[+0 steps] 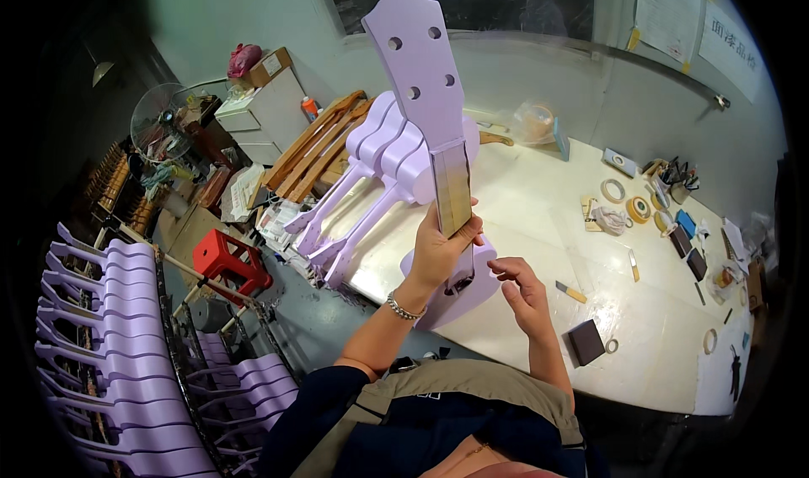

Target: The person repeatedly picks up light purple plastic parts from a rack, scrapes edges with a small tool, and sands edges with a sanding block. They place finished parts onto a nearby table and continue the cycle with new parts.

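The left hand (pixel 440 251) is wrapped around the neck of a lilac ukulele (pixel 425 99), gripping it just below the middle, fingers curled over the taped fretboard. The instrument stands nearly upright: its headstock, with four peg holes, rises high above the hand, while its rounded body (pixel 459 288) sits below and behind the hand, resting at the near edge of the white worktop (pixel 522 217). A bracelet circles the left wrist.

The right hand (pixel 518 288) hovers just right of the body, fingers loosely bent and holding nothing; whether a fingertip touches the body cannot be told.

Behind the held neck, a row of lilac ukuleles (pixel 379 166) lies on the worktop, necks pointing toward the left edge, with unpainted wooden necks (pixel 316 145) beside them. On the right half of the worktop lie tape rolls (pixel 628 200), a dark sanding block (pixel 585 341) near the right forearm, and small tools. A red stool (pixel 223 259) stands on the floor at left, and racks of more lilac ukuleles (pixel 101 326) fill the lower left.
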The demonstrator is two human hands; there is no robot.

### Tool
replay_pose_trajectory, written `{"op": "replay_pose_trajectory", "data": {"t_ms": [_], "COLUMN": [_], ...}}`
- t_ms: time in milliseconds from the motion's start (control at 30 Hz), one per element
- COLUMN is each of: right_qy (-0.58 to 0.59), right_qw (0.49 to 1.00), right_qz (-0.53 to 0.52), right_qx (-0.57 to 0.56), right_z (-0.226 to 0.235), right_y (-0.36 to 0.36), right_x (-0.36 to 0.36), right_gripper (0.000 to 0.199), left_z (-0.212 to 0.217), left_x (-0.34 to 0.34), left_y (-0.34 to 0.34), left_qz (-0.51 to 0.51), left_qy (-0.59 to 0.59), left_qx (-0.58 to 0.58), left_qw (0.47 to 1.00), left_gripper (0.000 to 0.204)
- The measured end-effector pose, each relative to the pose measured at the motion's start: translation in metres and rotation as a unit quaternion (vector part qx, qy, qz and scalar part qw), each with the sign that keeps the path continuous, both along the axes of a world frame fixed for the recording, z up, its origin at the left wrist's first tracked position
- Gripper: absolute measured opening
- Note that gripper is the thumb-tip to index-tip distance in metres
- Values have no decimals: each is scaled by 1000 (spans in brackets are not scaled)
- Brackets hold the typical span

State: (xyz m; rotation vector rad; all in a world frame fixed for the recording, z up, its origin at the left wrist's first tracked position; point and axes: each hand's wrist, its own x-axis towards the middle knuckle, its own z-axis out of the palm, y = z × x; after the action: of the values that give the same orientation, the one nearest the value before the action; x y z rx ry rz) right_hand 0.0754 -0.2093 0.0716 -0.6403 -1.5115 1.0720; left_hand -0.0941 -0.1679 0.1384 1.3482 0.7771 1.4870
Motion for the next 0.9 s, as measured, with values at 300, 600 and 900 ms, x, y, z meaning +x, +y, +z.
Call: {"op": "replay_pose_trajectory", "data": {"t_ms": [300, 600, 900], "right_qy": [23, 39, 54], "right_qw": [999, 997, 996], "right_qz": [-32, -43, -40], "right_qx": [-33, -53, -64], "right_z": [-13, -18, -23], "right_y": [-3, -4, -5], "right_x": [-1, 0, -2], "right_gripper": [27, 25, 25], "left_z": [0, 1, 1], "left_x": [11, 16, 10], "left_y": [5, 9, 24], "left_qz": [43, 46, 32], "left_qy": [11, 36, 17], "left_qx": [2, -7, -5], "left_qw": [999, 998, 999], "left_gripper": [29, 32, 34]}}
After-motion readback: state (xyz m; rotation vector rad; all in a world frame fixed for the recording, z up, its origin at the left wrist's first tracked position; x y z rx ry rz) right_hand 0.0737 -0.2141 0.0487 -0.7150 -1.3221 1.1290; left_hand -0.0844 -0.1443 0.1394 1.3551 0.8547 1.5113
